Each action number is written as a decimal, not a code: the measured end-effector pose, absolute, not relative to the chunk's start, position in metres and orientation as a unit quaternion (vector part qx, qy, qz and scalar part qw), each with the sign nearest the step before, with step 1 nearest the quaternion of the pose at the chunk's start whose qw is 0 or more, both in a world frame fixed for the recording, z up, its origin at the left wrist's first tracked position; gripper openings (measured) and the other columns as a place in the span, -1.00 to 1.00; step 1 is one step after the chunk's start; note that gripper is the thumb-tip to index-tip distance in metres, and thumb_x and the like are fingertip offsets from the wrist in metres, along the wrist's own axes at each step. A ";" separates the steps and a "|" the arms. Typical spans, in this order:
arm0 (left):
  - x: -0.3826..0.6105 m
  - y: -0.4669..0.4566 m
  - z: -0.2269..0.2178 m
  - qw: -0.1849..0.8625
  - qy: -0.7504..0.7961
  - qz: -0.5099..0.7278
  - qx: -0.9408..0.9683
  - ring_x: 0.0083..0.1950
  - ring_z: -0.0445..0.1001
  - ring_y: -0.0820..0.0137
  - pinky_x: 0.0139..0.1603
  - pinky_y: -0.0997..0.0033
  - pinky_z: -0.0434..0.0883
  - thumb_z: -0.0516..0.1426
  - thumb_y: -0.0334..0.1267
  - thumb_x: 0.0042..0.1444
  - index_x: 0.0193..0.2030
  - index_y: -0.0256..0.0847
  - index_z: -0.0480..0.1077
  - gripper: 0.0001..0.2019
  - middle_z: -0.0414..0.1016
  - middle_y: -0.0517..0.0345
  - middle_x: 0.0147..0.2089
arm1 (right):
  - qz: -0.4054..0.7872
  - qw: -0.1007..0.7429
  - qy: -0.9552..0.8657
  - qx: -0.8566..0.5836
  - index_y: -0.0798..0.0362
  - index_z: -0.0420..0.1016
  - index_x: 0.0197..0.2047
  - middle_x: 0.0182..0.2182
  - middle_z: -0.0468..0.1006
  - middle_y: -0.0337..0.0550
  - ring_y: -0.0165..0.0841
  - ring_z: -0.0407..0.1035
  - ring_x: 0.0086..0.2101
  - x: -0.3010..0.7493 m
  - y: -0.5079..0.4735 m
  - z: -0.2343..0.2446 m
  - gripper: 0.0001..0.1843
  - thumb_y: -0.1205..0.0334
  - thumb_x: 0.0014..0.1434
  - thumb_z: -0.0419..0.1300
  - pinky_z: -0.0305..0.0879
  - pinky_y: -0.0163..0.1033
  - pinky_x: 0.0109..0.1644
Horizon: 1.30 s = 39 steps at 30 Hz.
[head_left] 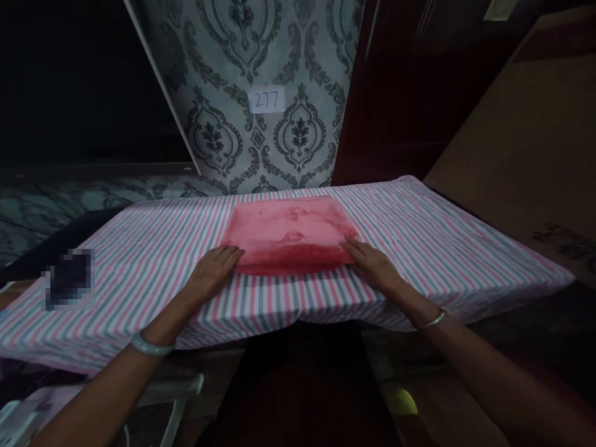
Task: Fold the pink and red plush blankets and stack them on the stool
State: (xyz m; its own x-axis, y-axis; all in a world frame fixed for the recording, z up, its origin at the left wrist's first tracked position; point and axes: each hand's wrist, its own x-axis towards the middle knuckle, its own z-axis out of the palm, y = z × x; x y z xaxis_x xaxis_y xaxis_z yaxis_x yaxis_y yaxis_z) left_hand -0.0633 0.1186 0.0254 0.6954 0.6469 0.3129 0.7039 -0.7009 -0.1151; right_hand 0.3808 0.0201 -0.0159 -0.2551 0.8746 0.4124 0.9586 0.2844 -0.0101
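Observation:
A pink and red piece of soft cloth [293, 236], seemingly folded into a flat rectangle, lies on the striped tablecloth [428, 242]. Its top is slightly wrinkled, and the near side is a deeper red. At the near left corner, my left hand [215, 268] touches the cloth with its fingers stretched out. My right hand [374, 264] rests the same way on the near right corner, fingers extended over the edge. Neither hand is visibly wrapped around anything. The undersides of both hands are hidden.
At the table's left end is a dark blurred-out object [69, 279]. A large black screen [84, 87] stands behind on the left, and a cardboard sheet [526, 143] leans at the right. Below are a white plastic chair [174, 403] and a yellow object [401, 402].

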 end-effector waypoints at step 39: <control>0.057 0.104 0.018 0.111 -0.539 -0.096 -0.829 0.55 0.01 -0.07 0.45 -0.34 -0.02 -0.01 0.06 0.36 0.48 -0.17 0.18 -0.37 0.04 -0.30 0.53 | -0.100 0.148 -0.706 -0.685 0.06 0.20 0.46 0.45 0.16 0.01 -0.09 0.01 0.42 0.262 0.068 0.002 -0.38 0.04 0.43 -0.05 -0.06 0.12 0.44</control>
